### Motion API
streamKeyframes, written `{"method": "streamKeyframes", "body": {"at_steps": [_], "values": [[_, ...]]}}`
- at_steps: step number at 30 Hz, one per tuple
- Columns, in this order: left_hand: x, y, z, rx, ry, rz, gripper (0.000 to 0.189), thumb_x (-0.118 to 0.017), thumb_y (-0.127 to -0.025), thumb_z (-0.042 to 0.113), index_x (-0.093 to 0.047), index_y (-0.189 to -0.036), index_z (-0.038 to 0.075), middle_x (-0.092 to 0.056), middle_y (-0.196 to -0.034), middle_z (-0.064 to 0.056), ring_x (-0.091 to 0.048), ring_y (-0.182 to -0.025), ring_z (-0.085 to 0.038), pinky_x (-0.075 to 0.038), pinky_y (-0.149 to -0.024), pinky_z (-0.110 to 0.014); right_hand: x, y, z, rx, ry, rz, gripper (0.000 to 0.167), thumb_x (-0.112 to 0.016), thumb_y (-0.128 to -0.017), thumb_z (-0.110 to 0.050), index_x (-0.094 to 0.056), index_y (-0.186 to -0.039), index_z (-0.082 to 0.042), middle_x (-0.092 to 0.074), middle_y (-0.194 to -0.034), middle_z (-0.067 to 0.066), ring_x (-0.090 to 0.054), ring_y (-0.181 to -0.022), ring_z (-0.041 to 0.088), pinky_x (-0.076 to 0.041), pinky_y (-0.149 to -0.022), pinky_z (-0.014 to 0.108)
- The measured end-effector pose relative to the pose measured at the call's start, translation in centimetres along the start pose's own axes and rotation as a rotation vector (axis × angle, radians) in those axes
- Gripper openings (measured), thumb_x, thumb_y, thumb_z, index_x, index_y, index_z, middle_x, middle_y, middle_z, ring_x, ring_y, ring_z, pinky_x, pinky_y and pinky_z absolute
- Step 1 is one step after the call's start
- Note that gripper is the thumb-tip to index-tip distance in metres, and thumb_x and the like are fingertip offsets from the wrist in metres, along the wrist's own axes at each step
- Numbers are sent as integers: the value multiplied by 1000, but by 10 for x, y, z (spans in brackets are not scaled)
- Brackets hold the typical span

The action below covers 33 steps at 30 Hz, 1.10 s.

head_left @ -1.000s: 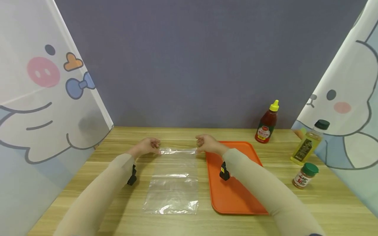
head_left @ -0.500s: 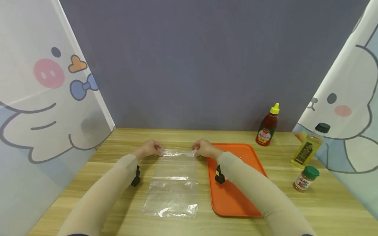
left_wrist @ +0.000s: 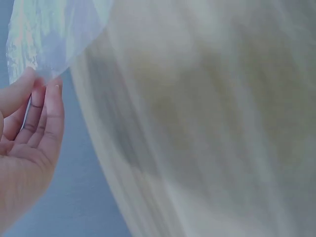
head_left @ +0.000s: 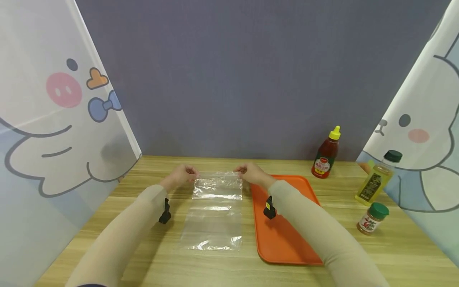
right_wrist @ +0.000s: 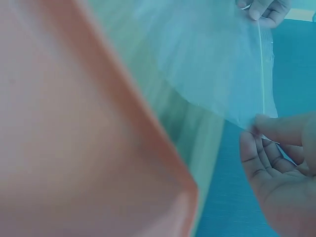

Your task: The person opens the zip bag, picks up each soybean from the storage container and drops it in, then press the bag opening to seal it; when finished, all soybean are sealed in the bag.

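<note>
The left hand (head_left: 180, 176) and the right hand (head_left: 253, 174) are each pinching a top corner of the clear zip-seal bag (head_left: 216, 215), holding its zip edge toward the back edge of the wooden table (head_left: 201, 273). An orange tray (head_left: 283, 243) is lying beside the bag. A yellow-capped sauce bottle (head_left: 326, 155) is standing near the back edge, an oil bottle (head_left: 375, 180) and spice jar (head_left: 373, 219) near the right edge.

Right hand (right_wrist: 289, 180): one, lower right, thumb and fingertips pinching a corner of the bag. Clear plastic bag (right_wrist: 212, 64): one, translucent, a pale line running just inside its right-hand edge. Left hand (right_wrist: 269, 11): one, partly shown, fingers at that edge's upper end. Orange-pink tray (right_wrist: 94, 143): one, left side, blurred. Tabletop (right_wrist: 208, 148): pale, streaked. Backdrop (right_wrist: 296, 74): blue.
</note>
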<state>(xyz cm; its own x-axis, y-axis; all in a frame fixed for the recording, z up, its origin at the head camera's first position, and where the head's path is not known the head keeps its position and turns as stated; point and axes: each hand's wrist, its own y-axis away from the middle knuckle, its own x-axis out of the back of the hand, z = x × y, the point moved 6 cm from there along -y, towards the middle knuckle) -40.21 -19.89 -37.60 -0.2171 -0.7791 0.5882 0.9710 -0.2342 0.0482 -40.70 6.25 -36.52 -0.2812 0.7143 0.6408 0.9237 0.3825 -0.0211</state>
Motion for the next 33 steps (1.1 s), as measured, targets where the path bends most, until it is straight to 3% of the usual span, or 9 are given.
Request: {"method": "streamKeyframes", "body": {"at_steps": [7, 14, 20, 27, 33], "values": [[16, 0, 21, -67, 66, 101, 16, -66, -91, 8, -66, -101, -4, -68, -93, -11, -66, -92, -33, -54, -92, -51, 22, -1, -17, 72, 8, 107, 21, -66, -89, -1, -71, -110, -3, -67, -95, 11, -61, -82, 16, -54, -66, 20], [24, 7, 33, -75, 78, 150, 16, -67, -92, 15, -67, -101, 1, -70, -91, -8, -63, -100, -40, -53, -94, -53, 38, 4, -26, 117, 29, 166, 17, -66, -91, -7, -71, -106, -3, -68, -94, 10, -63, -81, 20, -53, -66, 25], [24, 18, 35, -72, 90, 137, 18, -70, -90, 21, -68, -100, 6, -70, -92, -5, -64, -97, -31, -50, -98, -53, 40, 18, -28, 106, 5, 157, 16, -65, -92, -7, -71, -107, -3, -69, -97, 12, -65, -86, 29, -54, -68, 28], [20, 27, 30, -113, 89, 145, 15, -72, -88, 15, -68, -97, 3, -71, -92, -6, -66, -91, -24, -53, -93, -50, 32, 37, -28, 112, -17, 155, 15, -66, -92, -12, -71, -103, -3, -71, -90, 10, -65, -81, 27, -53, -66, 27], [17, 35, 36, -159, -15, 153, 20, -72, -88, 17, -68, -103, 4, -70, -98, -7, -65, -88, -17, -55, -86, -40, 25, 45, -28, 124, -30, 153, 16, -68, -91, -14, -72, -100, -2, -71, -93, 16, -64, -76, 19, -54, -64, 26]]}}
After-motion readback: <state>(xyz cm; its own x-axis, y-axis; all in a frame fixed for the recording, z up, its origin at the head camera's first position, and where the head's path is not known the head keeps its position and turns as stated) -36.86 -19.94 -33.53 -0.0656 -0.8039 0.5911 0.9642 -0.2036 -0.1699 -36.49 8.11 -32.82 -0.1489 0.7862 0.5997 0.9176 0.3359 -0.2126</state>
